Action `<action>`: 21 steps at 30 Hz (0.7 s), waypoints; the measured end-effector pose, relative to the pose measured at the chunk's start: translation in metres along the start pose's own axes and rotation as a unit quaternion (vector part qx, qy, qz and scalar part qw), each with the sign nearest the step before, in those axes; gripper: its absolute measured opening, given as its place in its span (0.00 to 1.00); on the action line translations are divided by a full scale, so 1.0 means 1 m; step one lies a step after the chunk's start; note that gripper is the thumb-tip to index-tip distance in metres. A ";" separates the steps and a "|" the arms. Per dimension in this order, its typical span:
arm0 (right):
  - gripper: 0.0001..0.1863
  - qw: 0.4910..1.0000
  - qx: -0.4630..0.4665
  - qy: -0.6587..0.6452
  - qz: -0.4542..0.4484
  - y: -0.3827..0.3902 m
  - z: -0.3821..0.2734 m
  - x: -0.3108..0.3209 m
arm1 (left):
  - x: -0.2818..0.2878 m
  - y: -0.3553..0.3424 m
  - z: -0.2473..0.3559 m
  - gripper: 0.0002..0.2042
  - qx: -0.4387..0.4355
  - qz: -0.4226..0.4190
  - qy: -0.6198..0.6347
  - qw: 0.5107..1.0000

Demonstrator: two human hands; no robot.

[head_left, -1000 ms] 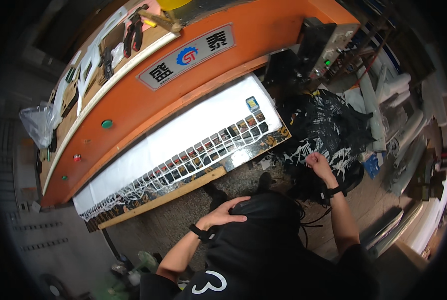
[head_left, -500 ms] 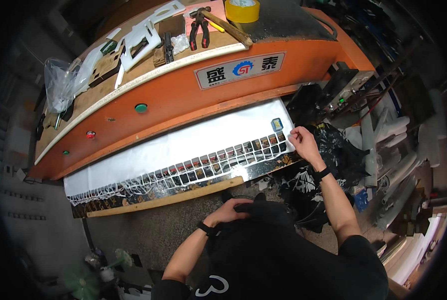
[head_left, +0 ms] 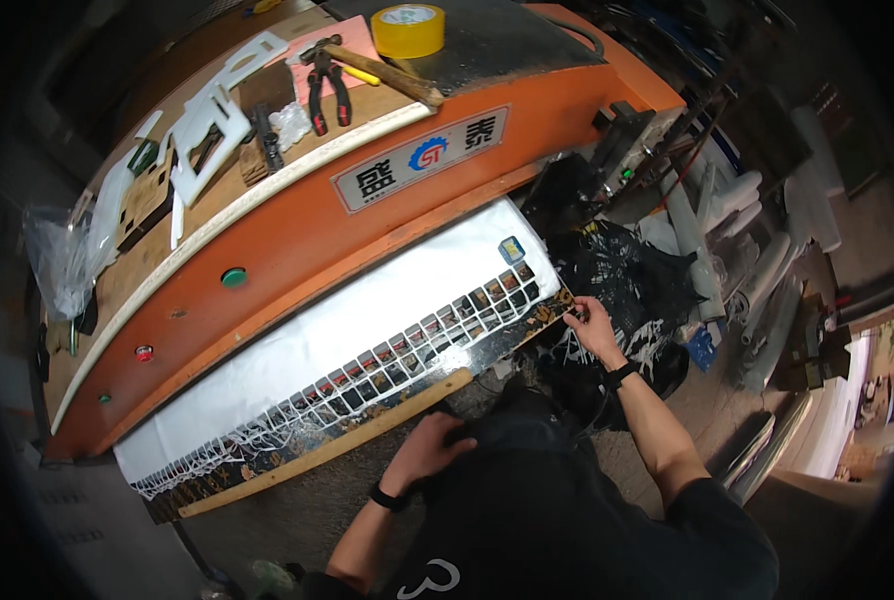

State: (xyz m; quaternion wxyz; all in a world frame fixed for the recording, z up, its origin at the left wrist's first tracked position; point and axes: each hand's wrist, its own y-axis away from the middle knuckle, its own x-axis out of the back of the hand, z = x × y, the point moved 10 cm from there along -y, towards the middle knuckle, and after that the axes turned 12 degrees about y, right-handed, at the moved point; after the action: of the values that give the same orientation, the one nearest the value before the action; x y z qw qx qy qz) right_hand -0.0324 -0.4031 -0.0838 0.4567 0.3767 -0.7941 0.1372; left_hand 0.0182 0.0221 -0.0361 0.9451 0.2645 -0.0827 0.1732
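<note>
A white sheet [head_left: 367, 325] lies across the dark bed [head_left: 487, 352] under an orange press. Along its near side runs a lattice of thin white strips [head_left: 407, 358] around rectangular cut-outs. A small blue-and-yellow piece [head_left: 511, 249] sits on the sheet near its right end. My right hand [head_left: 595, 332] is at the bed's right front corner, just past the lattice, thumb and fingers pinched together. What they hold, if anything, is too small to make out. Near my waist, against my black shirt, my left hand [head_left: 429, 450] holds nothing, its fingers loosely apart and slightly blurred.
The orange press [head_left: 297, 250] has push buttons on its front. Pliers [head_left: 327, 90], a hammer [head_left: 387, 75], yellow tape [head_left: 408, 32] and white plastic pieces [head_left: 212, 130] lie on top. A wooden strip [head_left: 337, 440] edges the bed. Black scrap [head_left: 627, 270] heaps at right, beside clear rolls [head_left: 767, 260].
My right hand has moved from the sheet's right edge, nearer to me, to the bed's front corner. My left hand stays by my waist. The whole view has turned and shifted.
</note>
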 end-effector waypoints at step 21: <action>0.12 0.994 -0.087 -0.007 -0.072 0.098 0.345 -0.014 | 0.106 -0.306 0.127 0.34 -0.126 0.355 -0.075 0.923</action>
State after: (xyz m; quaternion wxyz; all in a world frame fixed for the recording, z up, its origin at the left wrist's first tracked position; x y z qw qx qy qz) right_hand -0.3137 -0.5240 -0.2707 0.4910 0.3931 -0.7768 0.0316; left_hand 0.2221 -0.2595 -0.0463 0.8384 0.1091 -0.2630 0.4649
